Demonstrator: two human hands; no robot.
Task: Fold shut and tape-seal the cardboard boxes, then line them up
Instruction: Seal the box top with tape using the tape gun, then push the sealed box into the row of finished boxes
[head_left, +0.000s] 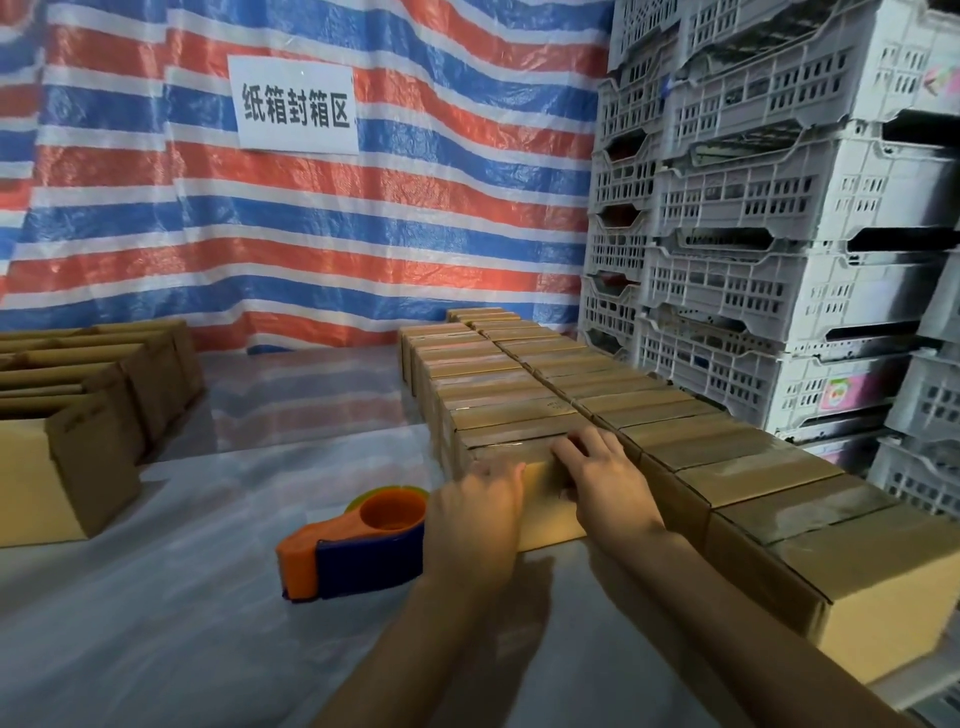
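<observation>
We have both hands on one sealed box (550, 519) at the near end of the left row (467, 374) of closed boxes. The box lies with its long axis across us, left to right. Its far side is against the box behind it, and its right end is against the right row (727, 452). Glossy tape shows along its top.

Our right hand (605, 470) rests on the top at the right end, fingers laid flat and pointing left. Our left hand (480, 501) lies against the box's left end with its fingers reaching the top edge. We cannot tell whether they hook over it. Neither hand is nearer; the box sits straight ahead between them.

We judge this to be the lining-up step. The move would be a push away and to the right, so the box sits flush with both neighbours.

The right row runs on toward the near right corner of the bench (182, 597), well past our box. That leaves bare bench on the near side for the left row to grow.

The tape dispenser (358, 545) lies just beside our left wrist, on the bench to the left. The open boxes (88, 415) stand well apart along the left edge, with free bench between. White crates (779, 249) are stacked close behind the right row, so there is no room to move on that side.
</observation>
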